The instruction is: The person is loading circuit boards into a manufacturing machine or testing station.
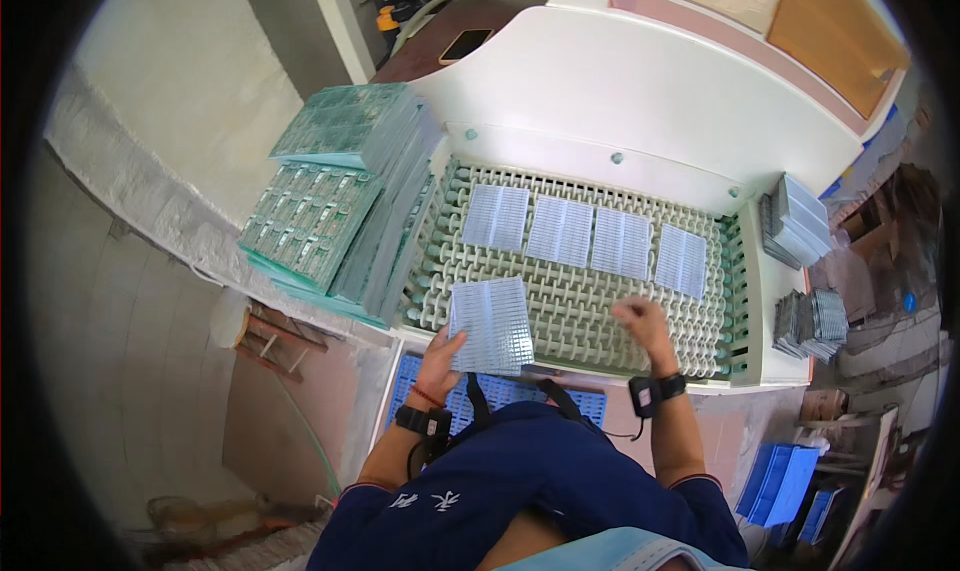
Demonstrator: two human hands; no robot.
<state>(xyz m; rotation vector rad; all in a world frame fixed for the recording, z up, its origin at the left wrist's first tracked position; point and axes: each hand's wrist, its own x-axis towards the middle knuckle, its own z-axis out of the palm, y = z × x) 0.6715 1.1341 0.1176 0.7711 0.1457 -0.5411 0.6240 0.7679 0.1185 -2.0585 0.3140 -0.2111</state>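
My left hand [438,363] grips the left edge of a small stack of thin, pale grey-white circuit panels [490,321], marked with a fine grid. The stack is tilted over the near left edge of a roller conveyor [570,316]. Above the rollers to the right, my right hand [643,323] has its fingers loosely bent, and no panel shows in it. On the far part of the rollers lies a row of similar flat panels: one at the left [496,217], two in the middle [560,231] [621,243], and a narrower-looking one at the right [681,260].
Tall piles of green circuit panels [315,221] stand left of the conveyor. On its right ledge sit stacks of grey panels [800,221] and smaller dark-edged bundles [812,321]. A white machine wall [640,101] rises behind. Blue crates [778,483] are at the lower right.
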